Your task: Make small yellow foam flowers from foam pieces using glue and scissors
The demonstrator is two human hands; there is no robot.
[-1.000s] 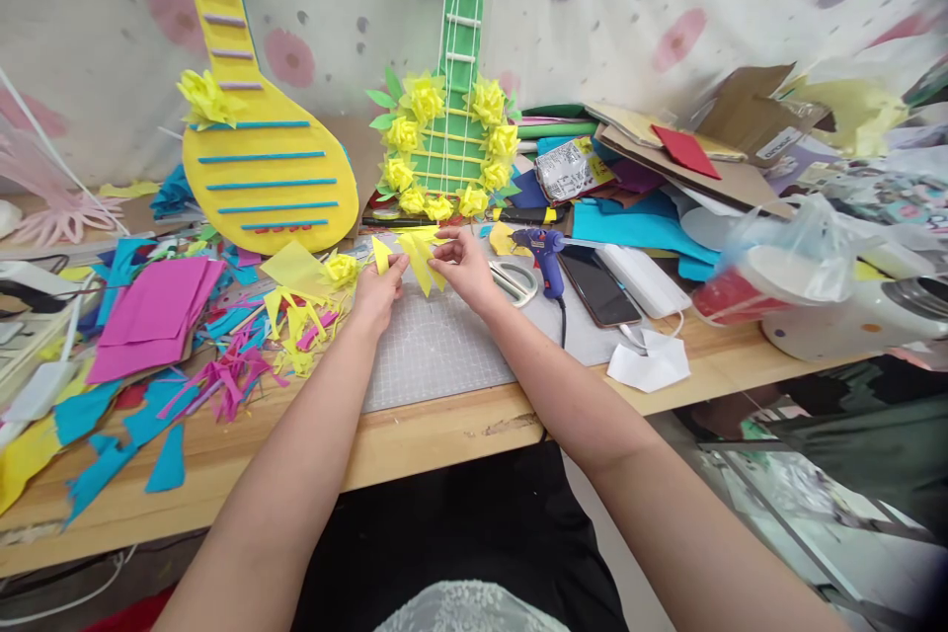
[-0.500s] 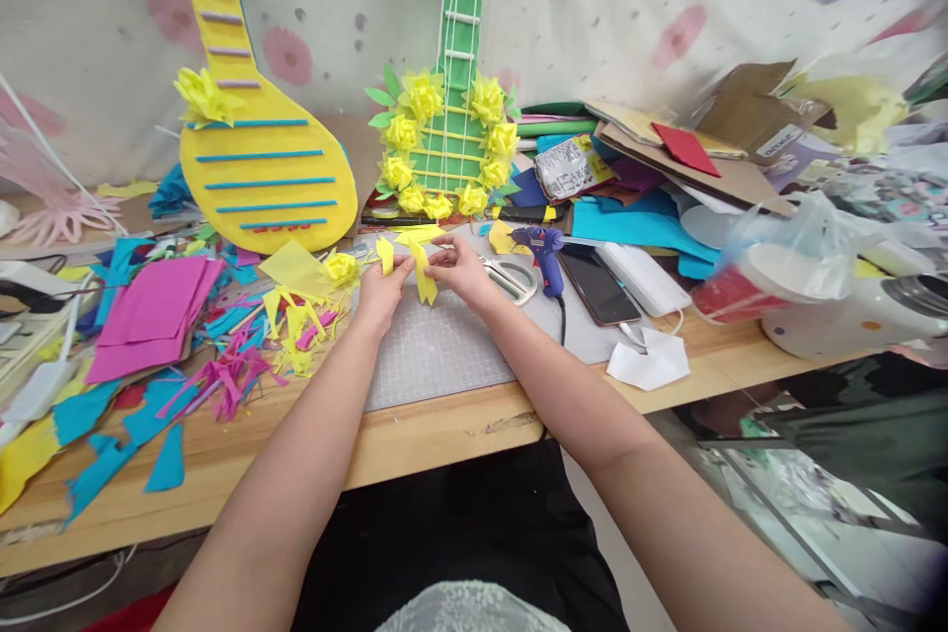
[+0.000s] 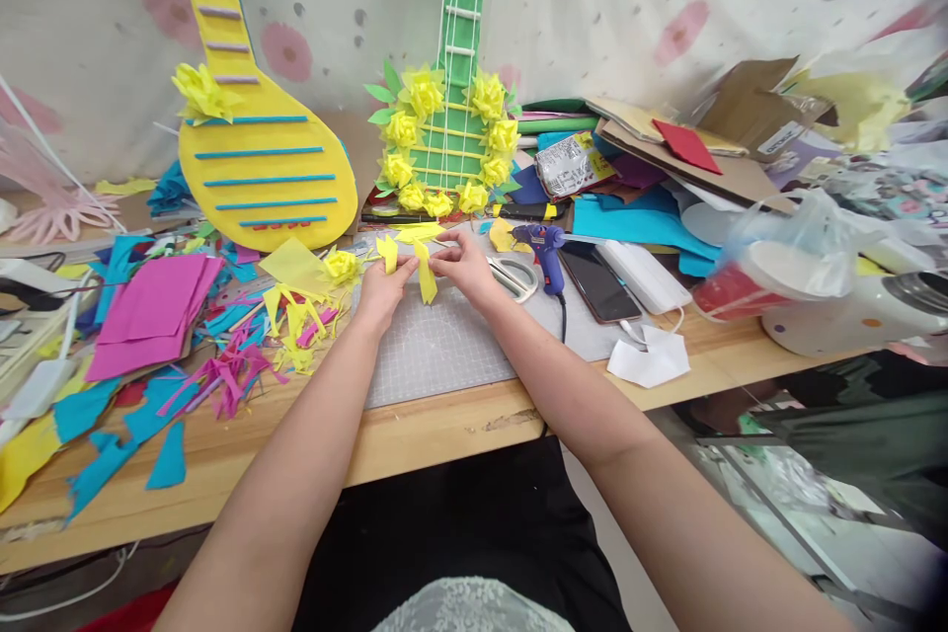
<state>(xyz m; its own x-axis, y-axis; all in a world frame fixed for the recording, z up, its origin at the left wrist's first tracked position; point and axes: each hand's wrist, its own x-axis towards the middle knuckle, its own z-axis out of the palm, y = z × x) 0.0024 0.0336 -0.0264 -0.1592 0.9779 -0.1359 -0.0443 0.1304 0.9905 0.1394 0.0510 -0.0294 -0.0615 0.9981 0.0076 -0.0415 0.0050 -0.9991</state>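
Note:
Over the grey cutting mat [image 3: 436,355], my left hand [image 3: 383,291] pinches a small piece of yellow paper [image 3: 387,252]. Close beside it, my right hand [image 3: 465,267] has thumb and fingers closed on a yellow paper strip [image 3: 425,278] with a notched lower end. The fingertips of both hands nearly meet. Just behind them, more yellow paper [image 3: 419,232] lies on the table. A yellow paper flower [image 3: 342,266] rests left of my left hand. Scissors [image 3: 516,278] lie by my right wrist, partly hidden, and a purple glue gun [image 3: 546,255] is to their right.
A yellow paper lute shape [image 3: 271,183] and a green one [image 3: 451,153] with yellow flowers stand behind. Coloured scraps [image 3: 229,370] and magenta sheets [image 3: 152,311] cover the left. On the right are a phone [image 3: 598,284], a white power bank [image 3: 643,276] and a bagged cup [image 3: 777,267].
The yellow strip at my right hand has turned slightly and hangs more upright. My right fingers have shifted a little around it. Both hands stay in almost the same place.

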